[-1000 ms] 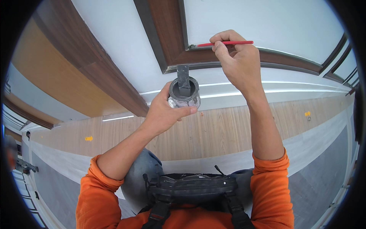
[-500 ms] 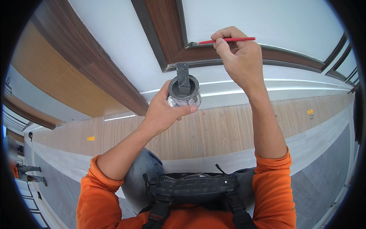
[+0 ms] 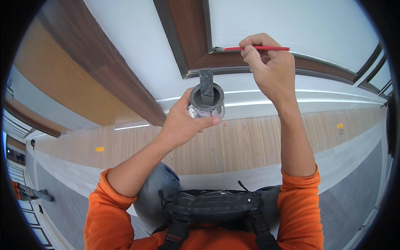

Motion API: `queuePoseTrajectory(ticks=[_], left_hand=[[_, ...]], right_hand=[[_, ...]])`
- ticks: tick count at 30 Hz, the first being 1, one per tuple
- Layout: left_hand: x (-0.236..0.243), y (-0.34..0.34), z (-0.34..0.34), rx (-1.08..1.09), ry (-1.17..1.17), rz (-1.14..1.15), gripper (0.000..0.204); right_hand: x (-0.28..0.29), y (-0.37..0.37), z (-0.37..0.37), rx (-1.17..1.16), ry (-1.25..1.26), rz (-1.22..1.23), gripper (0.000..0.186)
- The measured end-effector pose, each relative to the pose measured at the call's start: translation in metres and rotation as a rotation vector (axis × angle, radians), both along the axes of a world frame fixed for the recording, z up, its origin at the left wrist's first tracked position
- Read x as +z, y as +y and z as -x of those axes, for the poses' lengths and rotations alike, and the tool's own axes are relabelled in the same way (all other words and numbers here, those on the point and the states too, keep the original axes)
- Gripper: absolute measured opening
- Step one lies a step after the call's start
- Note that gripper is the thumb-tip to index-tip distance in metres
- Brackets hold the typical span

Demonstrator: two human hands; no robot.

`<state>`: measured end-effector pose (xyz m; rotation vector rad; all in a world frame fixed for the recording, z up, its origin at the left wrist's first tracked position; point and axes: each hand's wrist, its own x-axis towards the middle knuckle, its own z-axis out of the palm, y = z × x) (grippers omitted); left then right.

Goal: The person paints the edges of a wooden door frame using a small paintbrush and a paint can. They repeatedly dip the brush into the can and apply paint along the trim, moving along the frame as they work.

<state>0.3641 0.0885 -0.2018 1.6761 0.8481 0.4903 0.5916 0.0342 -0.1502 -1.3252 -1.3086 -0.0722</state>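
Note:
A thin red-handled paintbrush (image 3: 273, 48) is pinched in my right hand (image 3: 271, 68). Its dark bristles touch the lower left inner corner of a brown wall frame (image 3: 229, 58) with dark grey edging. My left hand (image 3: 181, 121) wraps around a small paint-smeared jar (image 3: 212, 111) below that corner. Dark grey paint coats the jar's mouth and inside. A flat grey strip (image 3: 206, 83) stands in the jar and sticks out over its far rim; its lower end is inside the jar.
Dark brown wood trim (image 3: 104, 62) runs down the wall at left. White skirting (image 3: 258, 98) meets a wood-look floor (image 3: 233, 146) with orange markers (image 3: 99, 149). A black waist bag (image 3: 212, 204) lies across my lap. Another person's legs (image 3: 35, 193) show at far left.
Both hands, the jar and the wall frame appear slightly farther right and lower in the picture. The brush tip stays at the frame's corner. At far left, less of the other person shows.

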Motion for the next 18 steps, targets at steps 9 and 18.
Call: queuePoseTrajectory(ticks=[9, 18], left_hand=[[-0.013, 0.005, 0.004, -0.009, 0.006, -0.114, 0.084], [-0.009, 0.003, 0.004, -0.005, 0.005, -0.107, 0.087]], right_hand=[[-0.004, -0.003, 0.002, 0.003, -0.038, -0.019, 0.011], [-0.009, 0.002, -0.003, 0.03, -0.024, -0.023, 0.011]])
